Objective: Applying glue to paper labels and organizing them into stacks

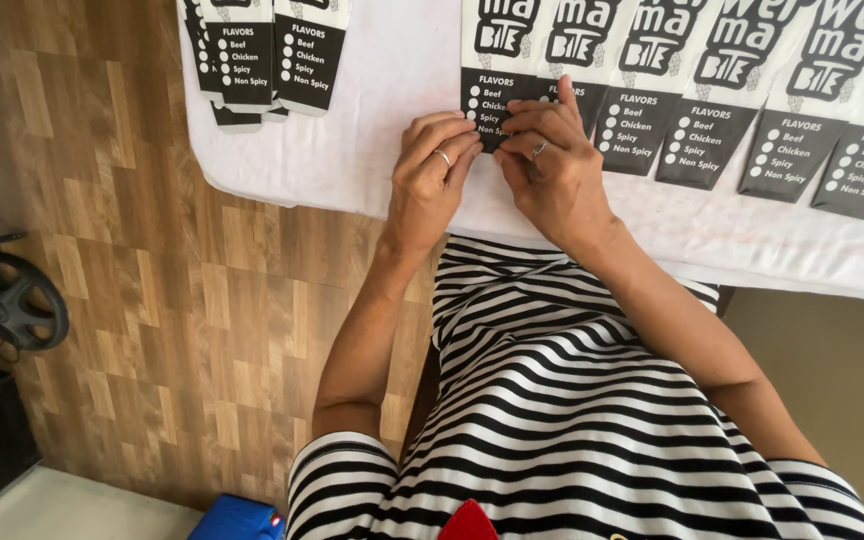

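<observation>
On the far left, over the wood floor (152,300), a dark wheel (14,300) lies well apart from the work, with a blue thing (237,520) at the bottom edge. Neither stands in the way.

Further right, a stack (262,60) of black-and-white flat sleeves sits at the left end of the white cloth (372,150) that covers the table, out of reach of both hands, most likely set aside there as a pile.

The left hand (432,175) has its fingers curled together, tips pressed down on the lower corner of the sleeve (492,95) at the near edge of the cloth. The right hand (552,165) meets it from the other side, fingers closed, pinching the same dark lower end. Both wear a ring. The two hands seem to pin and nip that end so it holds still; what the fingertips do under it cannot be seen.

To the right, a row of sleeves (782,130) fans out overlapping, each lapping the next so the dark ends stay exposed. The held sleeve is the leftmost of that row, touching its neighbour, which crowds the right hand.
</observation>
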